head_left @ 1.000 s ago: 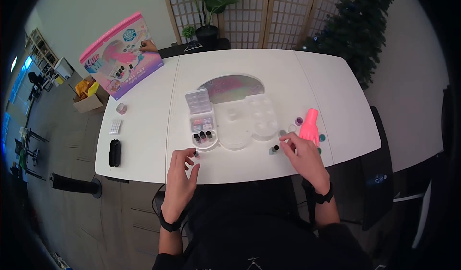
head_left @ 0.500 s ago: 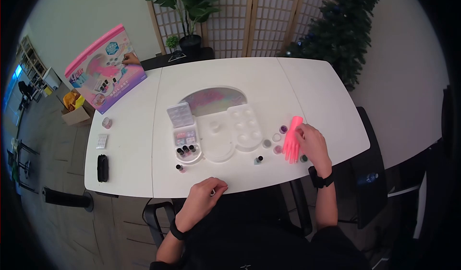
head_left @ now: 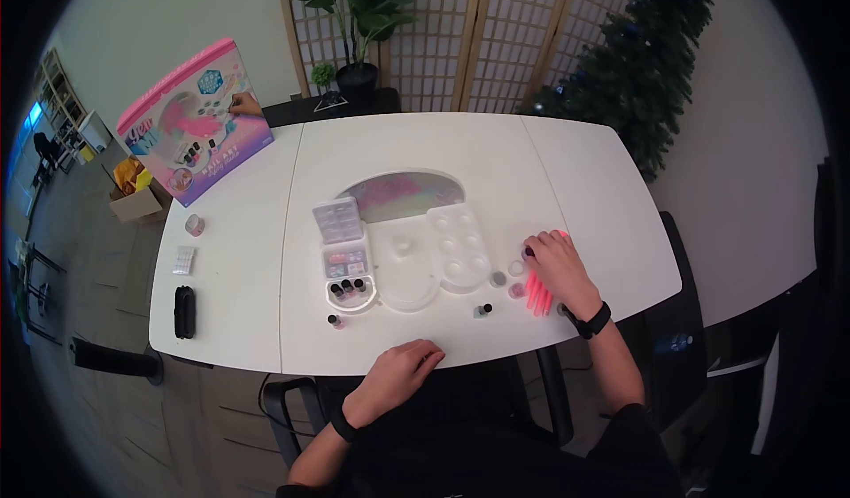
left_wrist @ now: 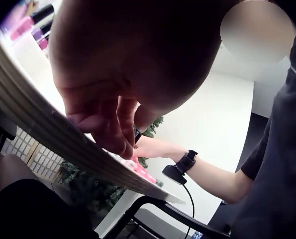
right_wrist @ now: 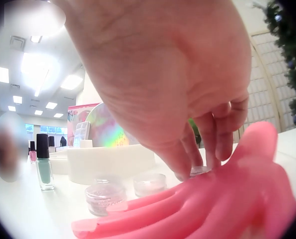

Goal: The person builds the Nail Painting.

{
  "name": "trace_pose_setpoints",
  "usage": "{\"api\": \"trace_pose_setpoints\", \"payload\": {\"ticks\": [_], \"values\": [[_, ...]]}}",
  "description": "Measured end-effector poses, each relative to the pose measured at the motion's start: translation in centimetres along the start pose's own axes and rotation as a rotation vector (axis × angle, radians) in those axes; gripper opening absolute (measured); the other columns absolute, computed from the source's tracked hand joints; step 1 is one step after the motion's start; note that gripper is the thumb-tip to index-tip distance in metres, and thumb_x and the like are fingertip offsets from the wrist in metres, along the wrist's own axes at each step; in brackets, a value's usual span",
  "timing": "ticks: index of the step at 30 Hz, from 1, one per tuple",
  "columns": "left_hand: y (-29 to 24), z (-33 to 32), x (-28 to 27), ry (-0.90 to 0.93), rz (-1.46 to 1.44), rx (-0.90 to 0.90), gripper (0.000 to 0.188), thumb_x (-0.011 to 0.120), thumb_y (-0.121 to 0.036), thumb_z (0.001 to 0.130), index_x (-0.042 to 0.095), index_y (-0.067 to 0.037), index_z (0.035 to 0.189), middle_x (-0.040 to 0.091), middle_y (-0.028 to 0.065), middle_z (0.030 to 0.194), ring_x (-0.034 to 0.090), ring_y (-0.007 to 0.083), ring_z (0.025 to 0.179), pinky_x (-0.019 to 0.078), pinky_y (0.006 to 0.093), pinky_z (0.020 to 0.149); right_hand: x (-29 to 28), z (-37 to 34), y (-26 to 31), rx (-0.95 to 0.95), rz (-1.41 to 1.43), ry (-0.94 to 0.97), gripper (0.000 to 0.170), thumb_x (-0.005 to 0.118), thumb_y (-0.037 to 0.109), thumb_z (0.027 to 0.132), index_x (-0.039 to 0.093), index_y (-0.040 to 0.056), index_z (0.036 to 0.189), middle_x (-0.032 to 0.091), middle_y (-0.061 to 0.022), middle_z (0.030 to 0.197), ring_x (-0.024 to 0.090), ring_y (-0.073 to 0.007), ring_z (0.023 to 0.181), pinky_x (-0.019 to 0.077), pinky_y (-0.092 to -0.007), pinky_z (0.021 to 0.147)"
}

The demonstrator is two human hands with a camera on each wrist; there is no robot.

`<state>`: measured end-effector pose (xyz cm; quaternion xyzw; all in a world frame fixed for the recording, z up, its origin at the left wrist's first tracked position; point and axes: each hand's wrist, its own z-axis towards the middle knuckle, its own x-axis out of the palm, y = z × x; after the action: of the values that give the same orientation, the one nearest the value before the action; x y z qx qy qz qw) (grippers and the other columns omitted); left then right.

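Note:
My right hand reaches over a pink plastic model hand lying on the table. Thumb and fingertips pinch a small jar of purple beside the model hand; in the right wrist view the jar's clear rim shows between them. Around it lie a grey jar, a pink glitter jar and a pale ring-shaped jar. My left hand rests at the table's front edge, fingers loosely curled and holding nothing. A teal nail polish bottle stands between the hands.
A white moulded nail station sits mid-table, with several polish bottles in its left tray. One pink polish bottle stands before it. To the left are a black case, a white pack, a small jar and the toy box.
My left hand has drawn away from the pink polish bottle to the table's front edge. My right hand has moved from near the teal bottle across the model hand to the purple jar.

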<state>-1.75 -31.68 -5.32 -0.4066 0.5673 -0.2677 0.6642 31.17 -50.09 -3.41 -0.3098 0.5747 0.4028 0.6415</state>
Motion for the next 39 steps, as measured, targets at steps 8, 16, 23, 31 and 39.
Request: {"api": "trace_pose_setpoints", "payload": {"ticks": [8, 16, 23, 31, 39], "values": [[2.1, 0.5, 0.3, -0.065, -0.033, 0.044, 0.017, 0.068, -0.015, 0.11, 0.077, -0.002, 0.113, 0.079, 0.0153, 0.101, 0.078, 0.0344, 0.092, 0.0615, 0.0416, 0.082, -4.7, 2.8, 2.8, -0.043, 0.154, -0.026, 0.022, 0.071, 0.01, 0.101, 0.073, 0.0021, 0.122, 0.075, -0.0129, 0.114, 0.067, -0.0346, 0.11, 0.0525, -0.045, 0.1], [2.9, 0.6, 0.4, -0.071, -0.115, 0.003, 0.019, 0.066, -0.016, 0.111, 0.077, -0.001, 0.117, 0.081, 0.0138, 0.105, 0.08, 0.0305, 0.092, 0.062, 0.0398, 0.083, -5.0, 9.2, 8.1, -0.325, 0.304, 0.005, 0.02, 0.069, 0.012, 0.102, 0.073, 0.0025, 0.12, 0.074, -0.0115, 0.115, 0.069, -0.0327, 0.108, 0.056, -0.0443, 0.097], [3.1, 0.5, 0.5, -0.101, -0.148, 0.004, 0.019, 0.066, -0.017, 0.111, 0.077, -0.002, 0.118, 0.081, 0.0144, 0.106, 0.078, 0.031, 0.09, 0.0611, 0.0391, 0.082, -3.1, 11.3, 10.1, -0.367, 0.205, 0.036, 0.019, 0.067, 0.007, 0.101, 0.073, 0.0021, 0.118, 0.075, -0.0143, 0.112, 0.071, -0.0349, 0.109, 0.0588, -0.0466, 0.096], [3.1, 0.6, 0.5, -0.13, -0.157, 0.043, 0.019, 0.066, -0.017, 0.112, 0.077, -0.001, 0.117, 0.079, 0.0157, 0.106, 0.077, 0.0346, 0.09, 0.0604, 0.0408, 0.081, -2.8, 11.6, 10.3, -0.373, 0.209, 0.0, 0.015, 0.067, 0.007, 0.1, 0.074, 0.0016, 0.112, 0.074, -0.0151, 0.108, 0.071, -0.0357, 0.108, 0.0589, -0.0474, 0.096], [3.0, 0.6, 0.5, -0.139, -0.153, 0.047, 0.019, 0.066, -0.017, 0.112, 0.077, -0.001, 0.116, 0.079, 0.0156, 0.105, 0.077, 0.0347, 0.09, 0.0605, 0.0411, 0.081, -2.5, 12.0, 10.0, -0.356, 0.265, 0.044, 0.013, 0.068, 0.009, 0.102, 0.072, 0.0009, 0.11, 0.074, -0.0166, 0.107, 0.071, -0.0373, 0.107, 0.0586, -0.0478, 0.095]]}}
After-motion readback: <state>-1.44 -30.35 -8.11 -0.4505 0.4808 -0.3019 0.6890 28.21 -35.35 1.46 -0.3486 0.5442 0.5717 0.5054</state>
